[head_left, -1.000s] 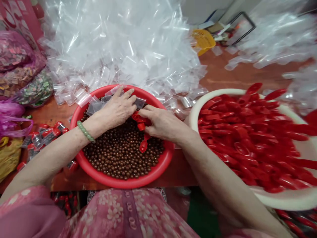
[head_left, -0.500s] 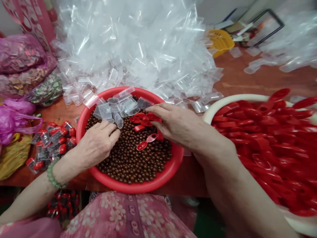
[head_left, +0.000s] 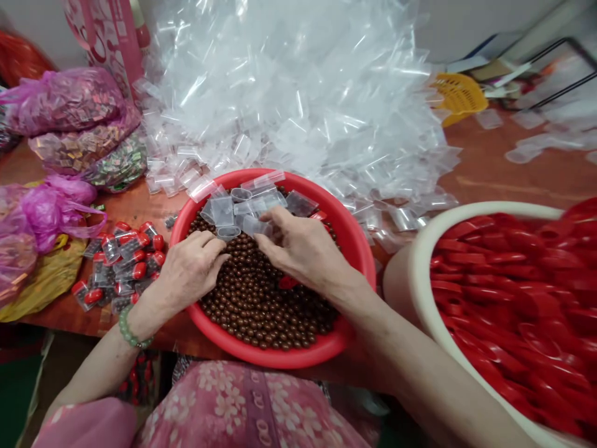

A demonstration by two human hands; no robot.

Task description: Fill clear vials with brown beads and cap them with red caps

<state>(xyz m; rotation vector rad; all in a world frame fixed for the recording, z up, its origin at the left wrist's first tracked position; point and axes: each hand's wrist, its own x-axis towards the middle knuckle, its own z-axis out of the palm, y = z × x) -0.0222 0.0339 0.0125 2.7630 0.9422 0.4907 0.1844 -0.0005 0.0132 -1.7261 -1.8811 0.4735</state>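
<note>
Your left hand (head_left: 191, 266) is curled beside the clear tubes (head_left: 224, 211); your right hand (head_left: 303, 247) is at them, thumb and forefinger parted. Blur hides whether either grips one. The tubes lie on brown balls (head_left: 261, 314) in the red basin (head_left: 280, 359), the nearest lengthwise, mouth toward you. The white tub (head_left: 420, 274) holds red pieces (head_left: 513, 298).

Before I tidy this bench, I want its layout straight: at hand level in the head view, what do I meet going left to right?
Yellow plastic, red-capped clear containers, left hand, right hand, cream tub.
</note>
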